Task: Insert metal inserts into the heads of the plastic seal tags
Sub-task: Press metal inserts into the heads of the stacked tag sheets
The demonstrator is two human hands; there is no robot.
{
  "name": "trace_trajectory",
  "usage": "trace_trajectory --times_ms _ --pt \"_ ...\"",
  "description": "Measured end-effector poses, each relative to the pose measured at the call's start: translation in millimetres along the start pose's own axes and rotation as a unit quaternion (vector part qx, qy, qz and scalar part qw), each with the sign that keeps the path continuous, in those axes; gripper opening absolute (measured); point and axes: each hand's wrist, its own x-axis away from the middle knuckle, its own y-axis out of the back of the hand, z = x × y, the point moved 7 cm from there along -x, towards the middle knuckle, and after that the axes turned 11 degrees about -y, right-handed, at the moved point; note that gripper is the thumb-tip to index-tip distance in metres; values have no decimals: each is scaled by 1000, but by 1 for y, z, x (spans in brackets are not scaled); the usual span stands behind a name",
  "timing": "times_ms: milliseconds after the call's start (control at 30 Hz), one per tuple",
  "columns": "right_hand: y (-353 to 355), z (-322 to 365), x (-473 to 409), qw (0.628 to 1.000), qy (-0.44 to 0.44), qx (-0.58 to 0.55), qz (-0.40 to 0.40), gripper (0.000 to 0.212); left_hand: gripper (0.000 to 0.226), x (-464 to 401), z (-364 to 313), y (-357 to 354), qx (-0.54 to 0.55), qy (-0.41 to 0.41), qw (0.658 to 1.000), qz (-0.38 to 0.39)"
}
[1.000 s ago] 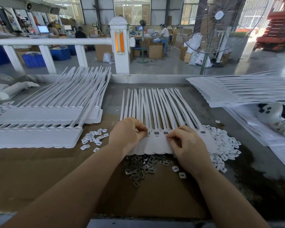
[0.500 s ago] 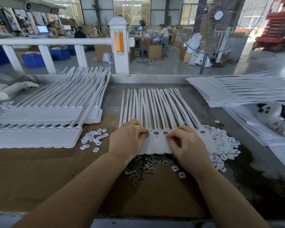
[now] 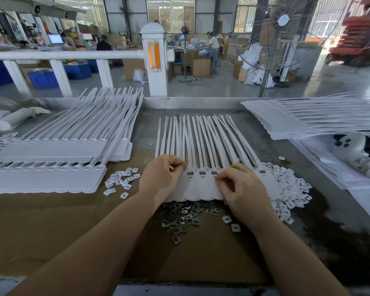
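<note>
A strip of white plastic seal tags [image 3: 201, 189] lies in front of me, straps pointing away. Three heads between my hands show grey metal in their slots [image 3: 201, 173]. My left hand [image 3: 162, 180] rests on the strip's left end, fingers curled and pinching at the heads there. My right hand [image 3: 241, 189] covers the right part, thumb and forefinger pinching a small piece, apparently a metal insert, at a head. A pile of loose metal inserts [image 3: 184, 218] lies just below the strip on the cardboard [image 3: 73, 231].
White plastic caps are heaped at the right [image 3: 291, 189], with a smaller scatter at the left [image 3: 122, 180]. Stacks of tag strips lie at the left [image 3: 47, 180] and back right [image 3: 308, 120]. A white railing [image 3: 62, 55] and a fan [image 3: 282, 28] stand beyond the table.
Both hands stay on the strip with only slight finger shifts; the left fingertips have crept a little along the heads.
</note>
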Motion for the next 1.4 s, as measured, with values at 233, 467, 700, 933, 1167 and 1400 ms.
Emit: trace_trajectory --times_ms 233,467,700,933,1167,1400 --pt "0 0 -1 1000 2 0 0 7 9 6 -10 0 -29 -40 999 13" --pt "0 0 -1 1000 4 1 1 7 8 9 -11 5 -2 -45 999 7" --pt "0 0 -1 1000 6 -1 -4 6 5 8 -4 18 18 -23 999 -42" --pt "0 1 -1 1000 5 0 -3 6 13 2 -14 7 -35 -56 998 18" --pt "-1 0 -1 1000 4 4 -1 6 11 0 -15 -4 -55 -56 995 54" --pt "-1 0 -1 1000 4 4 -2 6 21 2 -7 1 59 -17 998 33"
